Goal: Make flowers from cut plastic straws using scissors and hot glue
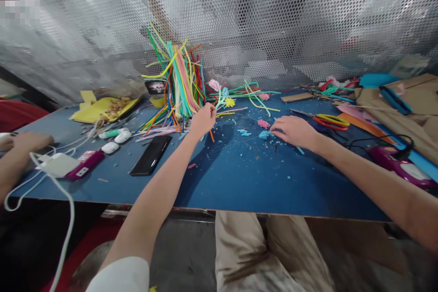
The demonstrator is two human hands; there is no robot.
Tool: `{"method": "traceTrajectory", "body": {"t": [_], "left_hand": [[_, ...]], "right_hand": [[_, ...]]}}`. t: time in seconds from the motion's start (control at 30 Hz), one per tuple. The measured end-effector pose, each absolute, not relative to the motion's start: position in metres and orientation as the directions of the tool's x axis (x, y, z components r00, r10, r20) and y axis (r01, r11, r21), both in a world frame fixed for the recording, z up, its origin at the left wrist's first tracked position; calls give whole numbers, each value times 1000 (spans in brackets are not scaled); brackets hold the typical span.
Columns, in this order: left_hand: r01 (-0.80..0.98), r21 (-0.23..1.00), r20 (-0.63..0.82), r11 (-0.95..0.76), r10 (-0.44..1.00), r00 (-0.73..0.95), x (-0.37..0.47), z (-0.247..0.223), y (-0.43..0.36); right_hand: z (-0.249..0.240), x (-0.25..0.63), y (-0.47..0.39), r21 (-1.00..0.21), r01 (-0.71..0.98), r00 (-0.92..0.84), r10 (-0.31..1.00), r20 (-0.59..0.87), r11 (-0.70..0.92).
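My left hand (204,121) is raised over the table beside an upright bundle of coloured pipe cleaners (181,82). Its fingertips are pinched together; what they hold is too small to make out. My right hand (296,131) is low over the tabletop, thumb and fingers drawn together at the edge of a small blue pipe-cleaner cluster (264,134). Just behind that lies a pink cluster (263,123). Faint thin lines, like thread or wire, run leftward from both clusters. Short blue cut pieces (244,132) lie between my hands.
Yellow-handled and red-handled scissors (331,121) lie right of my right hand, near cardboard (410,105) and a purple power strip (400,164). A black phone (151,155), white cables and an earbud case (110,148) are at left. Another person's hand (32,141) rests far left. Perforated metal stands behind.
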State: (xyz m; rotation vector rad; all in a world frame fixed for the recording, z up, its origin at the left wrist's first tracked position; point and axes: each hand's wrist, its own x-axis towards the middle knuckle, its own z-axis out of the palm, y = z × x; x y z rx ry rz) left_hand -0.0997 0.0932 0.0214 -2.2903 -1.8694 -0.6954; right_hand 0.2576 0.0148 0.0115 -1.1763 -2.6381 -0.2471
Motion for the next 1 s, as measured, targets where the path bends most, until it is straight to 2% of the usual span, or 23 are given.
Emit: {"method": "traceTrajectory", "body": {"t": [0.1,0.17,0.33,0.43,0.5,0.57,0.63,0.7,0.8,0.9,1.0], "left_hand": [[964,212,368,-160,927,73,-106,21,92],[967,193,405,-170,911,79,-109,24,89],[934,137,567,-329,800,198,-94,42,76],[863,161,551,-480,769,325,-71,59,59],[766,181,473,-616,737,482,-55,69,44],[654,233,295,-719,694,657,-41,76,29],[572,299,78,-764,617,783,-31,80,17],[542,349,-41,-765,565,824,-26,81,12],[518,358,-31,-777,544,838,-27,83,15],[561,311,5,-767,592,806,-38,89,22],[681,327,-34,-655,712,701,-57,95,24]], "right_hand": [[21,267,7,22,774,-591,711,381,633],[27,275,-2,-2,796,-541,714,445,605],[36,287,-34,-12,799,-522,703,483,601],[36,280,-51,29,788,-557,690,462,616],[34,270,-57,60,767,-594,671,444,639],[33,258,-57,77,752,-616,656,437,655],[32,247,-52,62,750,-612,654,445,659],[32,236,-44,32,754,-592,658,466,656],[35,225,-31,-4,760,-562,661,498,650],[40,217,-17,-71,764,-527,684,505,642],[42,209,-3,-118,779,-540,755,371,616]]}}
